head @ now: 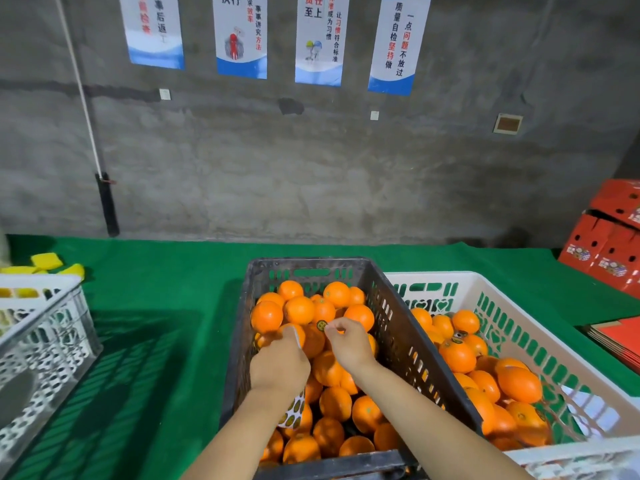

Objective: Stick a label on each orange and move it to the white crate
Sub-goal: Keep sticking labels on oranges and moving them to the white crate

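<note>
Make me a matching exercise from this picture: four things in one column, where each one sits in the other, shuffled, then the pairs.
Things:
1. black crate
2. white crate of oranges
3. red boxes
4. yellow sponges

Places:
A. far left
B. far right, stacked
C. middle
D. just right of the middle crate

Pairs: 1-C, 2-D, 3-B, 4-A

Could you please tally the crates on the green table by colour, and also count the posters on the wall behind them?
Black crate: 1
White crates: 2
Wall posters: 4
Total: 7
</note>
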Demonstrator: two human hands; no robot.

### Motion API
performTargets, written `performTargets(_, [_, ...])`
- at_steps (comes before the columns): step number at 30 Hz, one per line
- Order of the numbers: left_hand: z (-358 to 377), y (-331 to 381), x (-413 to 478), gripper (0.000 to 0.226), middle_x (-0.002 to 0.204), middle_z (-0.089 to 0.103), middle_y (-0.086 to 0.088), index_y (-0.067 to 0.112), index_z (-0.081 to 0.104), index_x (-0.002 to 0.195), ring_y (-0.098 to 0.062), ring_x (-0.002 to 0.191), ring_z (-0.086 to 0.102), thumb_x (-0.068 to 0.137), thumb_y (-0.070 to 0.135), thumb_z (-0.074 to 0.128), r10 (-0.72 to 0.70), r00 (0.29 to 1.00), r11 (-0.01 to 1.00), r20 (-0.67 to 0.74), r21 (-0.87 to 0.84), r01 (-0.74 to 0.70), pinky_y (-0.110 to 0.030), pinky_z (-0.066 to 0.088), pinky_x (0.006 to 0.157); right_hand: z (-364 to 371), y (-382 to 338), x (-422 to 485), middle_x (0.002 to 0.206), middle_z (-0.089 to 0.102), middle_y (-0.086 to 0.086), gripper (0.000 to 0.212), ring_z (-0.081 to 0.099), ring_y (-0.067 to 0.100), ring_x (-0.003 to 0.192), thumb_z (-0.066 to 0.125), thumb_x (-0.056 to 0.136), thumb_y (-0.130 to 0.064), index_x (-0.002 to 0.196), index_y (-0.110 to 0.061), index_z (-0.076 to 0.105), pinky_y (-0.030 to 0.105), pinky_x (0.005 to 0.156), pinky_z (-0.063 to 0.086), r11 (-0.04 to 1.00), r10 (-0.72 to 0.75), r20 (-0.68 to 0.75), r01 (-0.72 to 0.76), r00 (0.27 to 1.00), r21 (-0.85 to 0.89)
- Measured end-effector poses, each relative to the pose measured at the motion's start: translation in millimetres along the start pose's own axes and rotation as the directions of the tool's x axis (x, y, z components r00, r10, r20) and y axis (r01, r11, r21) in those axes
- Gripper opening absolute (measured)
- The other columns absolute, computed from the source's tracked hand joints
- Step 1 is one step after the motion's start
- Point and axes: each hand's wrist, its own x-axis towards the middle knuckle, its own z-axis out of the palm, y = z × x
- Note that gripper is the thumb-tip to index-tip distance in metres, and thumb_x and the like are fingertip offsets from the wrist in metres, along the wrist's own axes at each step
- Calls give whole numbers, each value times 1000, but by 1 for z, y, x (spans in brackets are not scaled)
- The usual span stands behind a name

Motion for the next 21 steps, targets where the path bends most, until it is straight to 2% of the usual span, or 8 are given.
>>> performTargets(2, [3, -2, 1, 28, 111, 66, -7, 15, 42, 124, -28, 99, 67, 97, 24, 42, 10, 1000, 995, 24, 102, -12, -33, 41, 66, 5, -1, 10, 80, 58, -4, 20, 56, 20, 82, 56, 99, -20, 79, -21, 62, 41, 80, 49, 996, 84, 57, -85, 995, 21])
performTargets(8, [9, -8, 8, 34, 110, 67, -5, 13, 42, 128, -25, 96, 70, 95, 22, 43, 28, 999, 966, 39, 258, -37, -31, 41, 62, 26, 3, 43, 97, 66, -2, 18, 62, 23, 97, 57, 99, -30, 98, -18, 72, 42, 86, 52, 989, 141, 42, -138, 989, -54])
performTargets(11, [11, -9, 12, 37, 108, 68, -5, 11, 39, 130, -26, 94, 70, 95, 20, 44, 57, 997, 955, 44, 290, -67, -30, 42, 61, 36, 6, 56, 101, 72, -2, 21, 63, 19, 98, 59, 98, -30, 93, -19, 76, 29, 79, 50, 989, 112, 26, -109, 993, -103])
performTargets(13, [12, -7, 15, 36, 108, 68, -5, 10, 39, 130, -27, 95, 70, 95, 17, 44, 62, 997, 950, 45, 303, -73, -30, 41, 62, 43, 6, 59, 110, 72, 0, 22, 63, 16, 101, 60, 97, -27, 101, -14, 78, 17, 72, 43, 992, 86, 11, -85, 996, -98])
performTargets(14, [13, -6, 16, 35, 108, 67, -6, 10, 39, 129, -27, 95, 70, 94, 16, 44, 62, 997, 950, 44, 303, -72, -31, 41, 62, 45, 5, 59, 111, 72, 0, 22, 63, 16, 102, 61, 97, -27, 102, -13, 78, 17, 71, 41, 992, 74, -6, -75, 997, -100])
performTargets(16, [14, -5, 18, 33, 106, 67, -6, 10, 39, 126, -27, 92, 70, 95, 15, 43, 61, 997, 952, 40, 299, -70, -30, 40, 61, 50, 7, 60, 99, 74, 1, 22, 65, 17, 94, 62, 96, -27, 93, -13, 78, 25, 74, 44, 994, 44, -30, -46, 999, -100])
performTargets(18, [13, -4, 17, 32, 105, 68, -6, 11, 38, 126, -27, 91, 70, 94, 15, 44, 66, 997, 949, 39, 307, -74, -30, 39, 60, 54, 7, 60, 70, 64, 4, 34, 58, 20, 69, 65, 95, -30, 70, -7, 68, 39, 65, 44, 993, 5, -37, -9, 999, -118])
performTargets(21, [10, -3, 16, 33, 104, 68, -6, 11, 37, 126, -26, 91, 71, 94, 15, 46, 72, 997, 945, 36, 319, -79, -31, 40, 59, 53, 6, 63, 57, 47, 2, 44, 42, 18, 54, 67, 94, -33, 60, -9, 51, 39, 57, 34, 994, 23, -52, -28, 998, -108])
